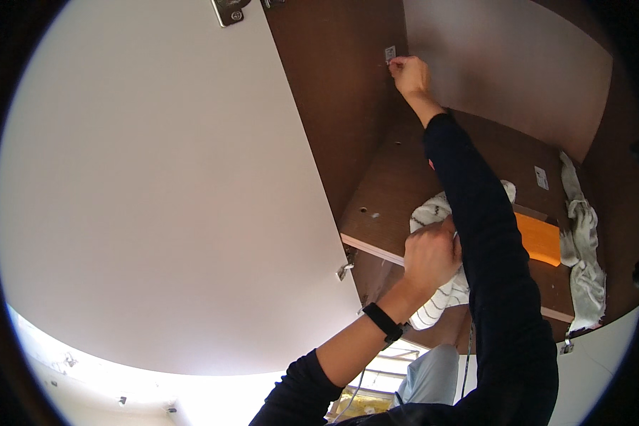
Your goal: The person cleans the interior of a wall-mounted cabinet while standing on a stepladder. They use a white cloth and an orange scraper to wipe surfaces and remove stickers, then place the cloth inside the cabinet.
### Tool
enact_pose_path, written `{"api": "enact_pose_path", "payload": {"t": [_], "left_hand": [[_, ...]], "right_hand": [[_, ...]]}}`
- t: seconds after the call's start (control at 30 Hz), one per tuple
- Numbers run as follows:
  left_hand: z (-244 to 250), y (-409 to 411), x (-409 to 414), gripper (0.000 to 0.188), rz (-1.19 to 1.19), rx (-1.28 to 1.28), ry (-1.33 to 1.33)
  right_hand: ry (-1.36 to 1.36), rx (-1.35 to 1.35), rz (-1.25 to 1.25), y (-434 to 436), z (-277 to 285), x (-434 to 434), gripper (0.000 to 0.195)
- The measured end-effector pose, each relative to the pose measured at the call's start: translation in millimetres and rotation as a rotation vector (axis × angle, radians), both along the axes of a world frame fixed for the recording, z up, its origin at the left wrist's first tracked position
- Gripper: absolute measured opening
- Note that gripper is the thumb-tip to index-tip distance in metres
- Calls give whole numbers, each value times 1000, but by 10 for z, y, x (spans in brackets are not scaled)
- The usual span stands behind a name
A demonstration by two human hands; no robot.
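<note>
My right hand [411, 75] reaches deep into a brown wood cabinet. Its thumb and fingertips are pinched together at the lower edge of a small printed label [390, 54] on the side wall [341, 80]. Lower down, my left hand [431, 255], with a black band at the wrist, is closed on a white cloth with dark stripes [430, 213]. This cloth lies bunched over the front of the cabinet shelf [383, 186], and my right forearm hides part of it.
A large pale door panel [165, 186] fills the left side, with metal hinges [344, 270] at the cabinet edge. An orange sheet [538, 238], another label [541, 178] and a crumpled whitish rag [583, 239] lie on the shelf. Ladder-like rungs [386, 379] show below.
</note>
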State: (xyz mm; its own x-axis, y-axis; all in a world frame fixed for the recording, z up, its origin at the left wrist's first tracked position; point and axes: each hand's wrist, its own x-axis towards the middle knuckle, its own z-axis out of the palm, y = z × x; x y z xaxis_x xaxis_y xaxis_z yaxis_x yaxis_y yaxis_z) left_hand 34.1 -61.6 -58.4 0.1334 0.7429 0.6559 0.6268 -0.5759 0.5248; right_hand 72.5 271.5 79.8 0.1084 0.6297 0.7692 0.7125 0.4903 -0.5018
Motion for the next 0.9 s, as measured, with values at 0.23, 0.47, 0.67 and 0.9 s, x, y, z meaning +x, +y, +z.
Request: {"api": "enact_pose_path", "payload": {"t": [0.23,0.47,0.67,0.9], "left_hand": [[28,0,30,13,9,9,-10],[2,5,32,13,4,5,-34],[1,-1,16,15,18,-16,-16],[-1,11,51,19,16,-12,-4]], "right_hand": [[-234,113,-27,-20,21,66,19],[-288,22,-187,-282,188,-36,15],[13,-40,-125,-236,91,-90,18],[102,-65,-73,-28,17,-22,22]]}}
